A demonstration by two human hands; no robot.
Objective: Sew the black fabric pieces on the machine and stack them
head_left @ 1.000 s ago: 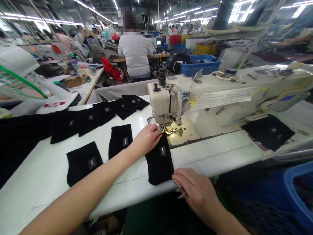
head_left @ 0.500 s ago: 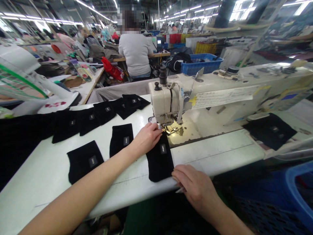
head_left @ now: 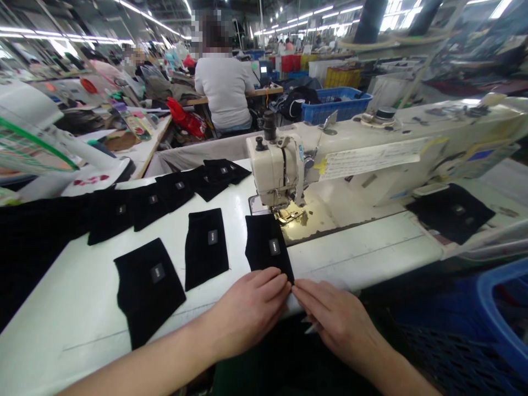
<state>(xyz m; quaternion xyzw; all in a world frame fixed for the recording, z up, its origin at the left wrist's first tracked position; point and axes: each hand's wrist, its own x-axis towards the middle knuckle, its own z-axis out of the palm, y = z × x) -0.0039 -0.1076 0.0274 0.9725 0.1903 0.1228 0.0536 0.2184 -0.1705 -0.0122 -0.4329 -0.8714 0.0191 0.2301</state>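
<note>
A black fabric piece with a small grey label (head_left: 266,245) lies flat on the white table (head_left: 363,253), its far end just short of the presser foot (head_left: 289,214) of the cream sewing machine (head_left: 274,170). My left hand (head_left: 247,308) covers the piece's near end, fingers together and bent over the edge. My right hand (head_left: 330,316) meets it fingertip to fingertip at the near right corner, pinching there. A thin pale tip pokes out beneath my right hand; what it is I cannot make out.
Two more labelled black pieces (head_left: 206,247) (head_left: 148,286) lie to the left, behind them an overlapping row (head_left: 165,192). A black stack (head_left: 451,212) sits at the right under the machine arm. A blue crate (head_left: 503,313) stands low right. A person (head_left: 225,91) sits behind, back turned.
My left hand has come back from the presser foot to the piece's near edge, beside my right hand. The fabric piece has slid slightly away from the needle, towards me.
</note>
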